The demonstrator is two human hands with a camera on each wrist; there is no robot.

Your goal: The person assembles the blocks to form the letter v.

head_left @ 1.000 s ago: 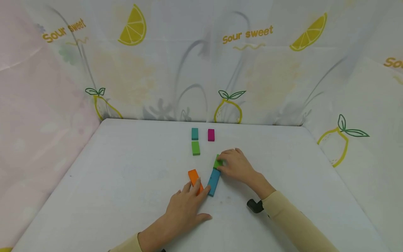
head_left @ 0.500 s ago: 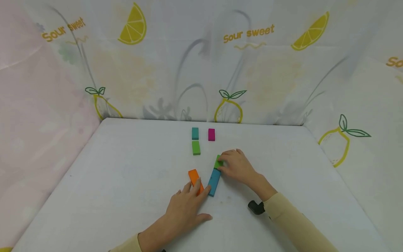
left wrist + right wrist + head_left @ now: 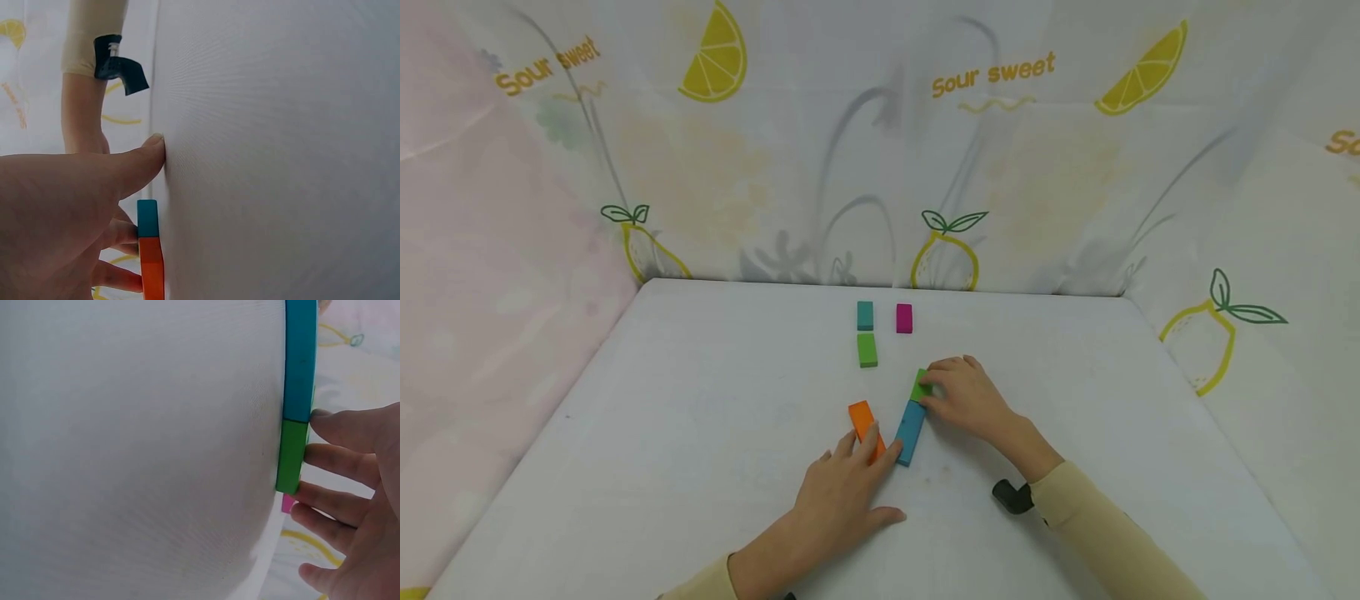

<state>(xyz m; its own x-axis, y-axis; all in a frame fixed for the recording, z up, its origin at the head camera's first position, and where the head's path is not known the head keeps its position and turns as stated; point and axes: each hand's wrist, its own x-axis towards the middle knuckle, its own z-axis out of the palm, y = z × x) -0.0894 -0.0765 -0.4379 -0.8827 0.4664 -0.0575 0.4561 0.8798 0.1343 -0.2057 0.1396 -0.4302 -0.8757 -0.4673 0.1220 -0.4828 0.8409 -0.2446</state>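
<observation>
In the head view my left hand (image 3: 842, 496) lies with its fingers stretched forward. Its fingertips rest on an orange block (image 3: 860, 413) and on the near end of a long blue block (image 3: 911, 429). A short green block (image 3: 917, 388) sits end to end with the blue one, leaning slightly right. My right hand (image 3: 967, 396) touches this green block from the right; in the right wrist view its thumb tip is at the seam with the blue block, and fairly straight fingers (image 3: 337, 464) reach the green top edge. The orange block is partly hidden under the left fingers.
Farther back stand a teal block (image 3: 865, 316), another green block (image 3: 867, 350) just in front of it, and a magenta block (image 3: 904, 318) to their right. The white table (image 3: 700, 400) ends at a lemon-printed cloth backdrop (image 3: 820, 150). A black wrist mount (image 3: 1012, 497) sticks out by the right sleeve.
</observation>
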